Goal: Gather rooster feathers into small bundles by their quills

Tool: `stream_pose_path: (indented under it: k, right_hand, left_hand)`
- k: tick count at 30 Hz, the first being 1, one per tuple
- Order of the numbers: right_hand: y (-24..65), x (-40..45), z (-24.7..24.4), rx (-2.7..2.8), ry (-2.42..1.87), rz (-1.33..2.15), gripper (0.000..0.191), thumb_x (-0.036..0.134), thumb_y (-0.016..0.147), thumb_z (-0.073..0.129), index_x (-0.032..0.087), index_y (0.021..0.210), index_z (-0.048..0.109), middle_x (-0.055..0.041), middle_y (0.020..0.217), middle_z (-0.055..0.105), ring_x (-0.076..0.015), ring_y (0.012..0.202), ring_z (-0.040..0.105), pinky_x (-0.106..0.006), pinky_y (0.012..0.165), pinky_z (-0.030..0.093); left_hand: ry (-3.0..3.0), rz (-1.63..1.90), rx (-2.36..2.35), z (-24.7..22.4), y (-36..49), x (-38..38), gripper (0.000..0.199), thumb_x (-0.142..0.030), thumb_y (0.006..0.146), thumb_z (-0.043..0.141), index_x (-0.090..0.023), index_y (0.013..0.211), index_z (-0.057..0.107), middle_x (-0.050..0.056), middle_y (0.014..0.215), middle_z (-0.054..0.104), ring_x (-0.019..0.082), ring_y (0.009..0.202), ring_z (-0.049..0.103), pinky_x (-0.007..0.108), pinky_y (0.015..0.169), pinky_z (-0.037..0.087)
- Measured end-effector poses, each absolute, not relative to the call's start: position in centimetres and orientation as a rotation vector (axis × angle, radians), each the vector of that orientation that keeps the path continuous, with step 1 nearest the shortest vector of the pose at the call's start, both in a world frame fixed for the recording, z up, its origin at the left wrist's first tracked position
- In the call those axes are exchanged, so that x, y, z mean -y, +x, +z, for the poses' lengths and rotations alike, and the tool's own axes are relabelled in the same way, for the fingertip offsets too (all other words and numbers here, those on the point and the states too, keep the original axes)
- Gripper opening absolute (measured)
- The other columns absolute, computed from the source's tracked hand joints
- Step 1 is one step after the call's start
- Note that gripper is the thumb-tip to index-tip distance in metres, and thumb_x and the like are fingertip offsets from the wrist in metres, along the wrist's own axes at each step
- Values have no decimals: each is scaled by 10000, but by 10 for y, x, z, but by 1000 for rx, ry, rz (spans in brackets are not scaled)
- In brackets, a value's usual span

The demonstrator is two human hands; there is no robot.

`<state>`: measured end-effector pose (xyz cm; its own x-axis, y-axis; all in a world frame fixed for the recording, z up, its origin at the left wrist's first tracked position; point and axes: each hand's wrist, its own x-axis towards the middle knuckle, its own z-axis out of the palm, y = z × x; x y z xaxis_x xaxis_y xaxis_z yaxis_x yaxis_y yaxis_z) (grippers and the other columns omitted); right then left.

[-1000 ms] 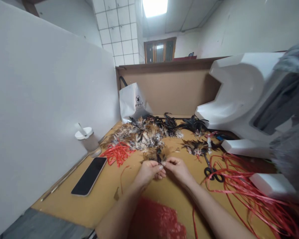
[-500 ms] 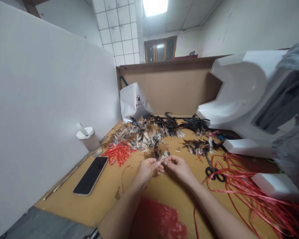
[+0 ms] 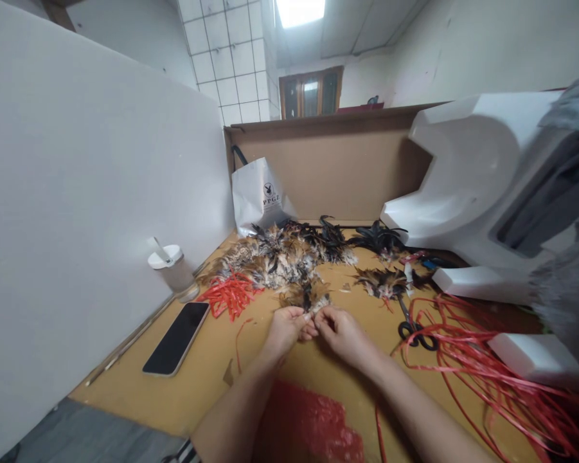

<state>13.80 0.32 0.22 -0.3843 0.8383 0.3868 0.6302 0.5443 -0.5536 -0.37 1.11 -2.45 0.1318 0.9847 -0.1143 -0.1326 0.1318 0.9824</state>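
Observation:
My left hand (image 3: 289,323) is closed on the pale quill ends of a small bunch of brown and black feathers (image 3: 307,294), whose tips fan out away from me. My right hand (image 3: 336,321) pinches at the same quill ends from the other side, its fingertips close to the left thumb. What exactly lies between the fingertips is partly hidden. Just beyond the hands spreads a large heap of mixed feathers (image 3: 274,257). To its left sits a pile of short red plastic strips (image 3: 231,294). A separate feather bunch (image 3: 380,281) lies to the right.
A phone (image 3: 177,339) and a lidded cup (image 3: 174,269) stand at left, near a white panel. Black-handled scissors (image 3: 417,334) lie at right beside a tangle of long red strips (image 3: 482,366). White foam pieces (image 3: 534,355) border the right side; a paper bag (image 3: 258,196) stands behind.
My right hand has turned slightly and its fingers have curled in closer at the quill ends. The left hand keeps its hold on the feather bunch.

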Motion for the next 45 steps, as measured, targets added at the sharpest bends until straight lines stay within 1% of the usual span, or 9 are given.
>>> stream_pose_path:
  k: [6, 10, 14, 20, 25, 31, 36, 42, 45]
  right_hand:
    - [135, 12, 14, 2434, -1198, -75, 152, 171, 780, 437, 154, 669, 539, -58, 697, 538, -153, 684, 463, -252, 624, 320]
    - [139, 16, 23, 2548, -1139, -126, 153, 182, 765, 476, 152, 652, 575, -68, 696, 550, -157, 680, 471, -258, 623, 324]
    - [155, 8, 27, 2593, -1017, 275, 181, 164, 745, 478, 157, 600, 585, -41, 654, 568, -129, 629, 484, -232, 586, 334]
    - [178, -15, 20, 2109, -883, 1383, 178, 320, 694, 553, 146, 680, 589, 0, 594, 572, -111, 543, 489, -213, 517, 356]
    - [165, -21, 8, 1645, -861, 1509, 259, 384, 639, 621, 133, 694, 589, -14, 660, 607, -115, 617, 522, -242, 627, 376]
    - [159, -20, 1, 1534, -930, 1531, 267, 380, 634, 635, 126, 705, 593, 16, 582, 567, -78, 517, 456, -201, 519, 320]
    - [160, -20, 0, 1725, -976, 1371, 233, 361, 694, 568, 130, 714, 591, -8, 629, 584, -103, 565, 482, -212, 545, 345]
    - [146, 2, 15, 2314, -1109, 384, 222, 235, 778, 435, 147, 637, 583, -44, 660, 551, -125, 630, 470, -228, 593, 337]
    - [144, 10, 20, 2464, -1107, 207, 195, 220, 767, 451, 146, 638, 577, -53, 682, 550, -129, 639, 468, -235, 601, 333]
  left_hand:
    - [1253, 1002, -1145, -25, -1, -6, 197, -319, 640, 554, -134, 574, 550, 0, 450, 542, 91, 401, 494, 202, 435, 388]
    - [1493, 864, -1109, -25, -1, 3, 209, -235, 684, 455, -155, 506, 530, 0, 438, 526, 98, 389, 479, 217, 432, 390]
    - [1605, 634, -986, -18, -1, 15, 174, -195, 661, 478, -153, 504, 541, -2, 429, 519, 106, 400, 489, 224, 445, 399]
    - [1402, 570, -786, -3, -1, 18, 241, -343, 681, 556, -113, 622, 595, 30, 504, 575, 108, 442, 529, 209, 449, 384]
    - [1083, 954, -814, -9, -1, 5, 267, -364, 648, 614, -104, 610, 565, 9, 494, 550, 56, 396, 466, 172, 422, 329]
    - [850, 1020, -756, -18, -2, -2, 225, -288, 610, 671, -99, 697, 585, 5, 567, 571, 34, 434, 472, 144, 432, 319]
    - [841, 1022, -833, -25, -3, -5, 242, -320, 613, 659, -95, 664, 587, 18, 567, 580, 36, 439, 475, 149, 447, 329]
    - [1131, 848, -1051, -27, -4, -6, 208, -307, 635, 583, -104, 590, 579, 28, 485, 575, 82, 399, 499, 194, 426, 368]
    - [1290, 677, -1110, -22, -5, -1, 211, -287, 647, 549, -114, 529, 566, 16, 423, 543, 95, 366, 490, 213, 411, 379]
